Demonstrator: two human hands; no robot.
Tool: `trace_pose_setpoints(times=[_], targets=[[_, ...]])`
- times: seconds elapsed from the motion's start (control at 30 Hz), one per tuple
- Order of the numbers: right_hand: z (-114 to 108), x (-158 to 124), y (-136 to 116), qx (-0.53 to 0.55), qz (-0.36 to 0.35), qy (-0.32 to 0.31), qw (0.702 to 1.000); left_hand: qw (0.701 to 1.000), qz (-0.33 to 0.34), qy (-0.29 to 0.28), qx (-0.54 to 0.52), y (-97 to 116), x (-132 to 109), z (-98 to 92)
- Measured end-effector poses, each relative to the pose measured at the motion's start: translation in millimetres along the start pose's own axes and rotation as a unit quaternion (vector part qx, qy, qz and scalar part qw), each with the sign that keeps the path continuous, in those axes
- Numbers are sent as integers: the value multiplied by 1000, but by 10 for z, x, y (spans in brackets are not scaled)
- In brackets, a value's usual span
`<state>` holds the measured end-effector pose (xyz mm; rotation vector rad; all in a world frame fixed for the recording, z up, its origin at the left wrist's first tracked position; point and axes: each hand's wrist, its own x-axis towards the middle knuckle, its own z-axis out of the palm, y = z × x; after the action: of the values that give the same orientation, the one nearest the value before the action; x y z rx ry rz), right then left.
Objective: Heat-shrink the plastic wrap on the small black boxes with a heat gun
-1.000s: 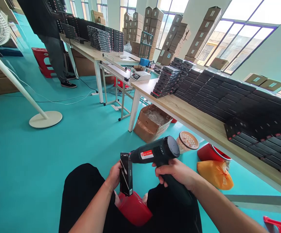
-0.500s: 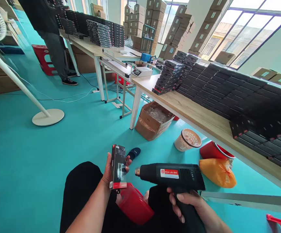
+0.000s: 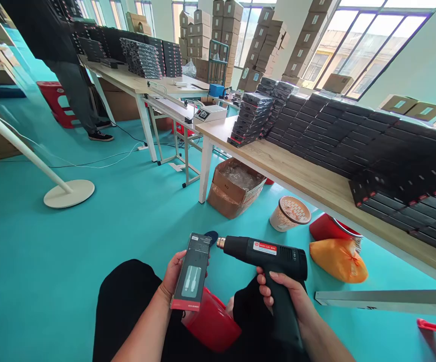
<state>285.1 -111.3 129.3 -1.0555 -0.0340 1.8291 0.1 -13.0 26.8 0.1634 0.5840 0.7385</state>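
Note:
My left hand [image 3: 175,271] is wrapped round a slim black box [image 3: 194,256] with a red lower end and a pale picture on its face. The box tilts with its top leaning right. In my right hand [image 3: 284,294] is a black heat gun [image 3: 266,251] with a red and white label, gripped by its handle. Its metal nozzle points left, close to the upper right edge of the box but apart from it. The far-side fingers of my left hand are mostly hidden behind the box.
Rows of stacked black boxes [image 3: 327,125] stand on the wooden table [image 3: 301,163] at right. Below are a carton [image 3: 227,193], a wastebasket [image 3: 288,216] and an orange bag [image 3: 338,261]. A red stool [image 3: 214,324] sits between my knees. A person [image 3: 67,65] stands far left, near a white fan [image 3: 69,193].
The black box has turned in my left hand, showing a wider face with a pale picture. The heat gun has risen slightly, its nozzle now nearer the top of the box.

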Motion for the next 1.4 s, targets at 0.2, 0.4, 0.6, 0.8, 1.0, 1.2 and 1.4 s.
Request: trace_pose_setpoints(times=[0.2,0.4,0.6,0.8,1.0,1.2,1.4], targets=[[58,40,-39,-17,-5,7,1000,998,-45,16,33,2,-10,28],[349,8,-12,-86,-15,5,996,995,-68,65,20,-22,98,40],[631,-16,52,-303,-48,-36,951,988,-18,155,10,-9,142,45],[668,-25,149,-335,-33,-41,941,985,54,166,-8,4,101,114],[668,-27,179,-302,-84,22,949,990,57,128,-15,5,120,83],[668,-41,128,-296,-67,-22,953,994,62,86,-5,-23,149,6],[682,-68,86,-321,-44,-64,944,994,65,92,0,-23,134,20]])
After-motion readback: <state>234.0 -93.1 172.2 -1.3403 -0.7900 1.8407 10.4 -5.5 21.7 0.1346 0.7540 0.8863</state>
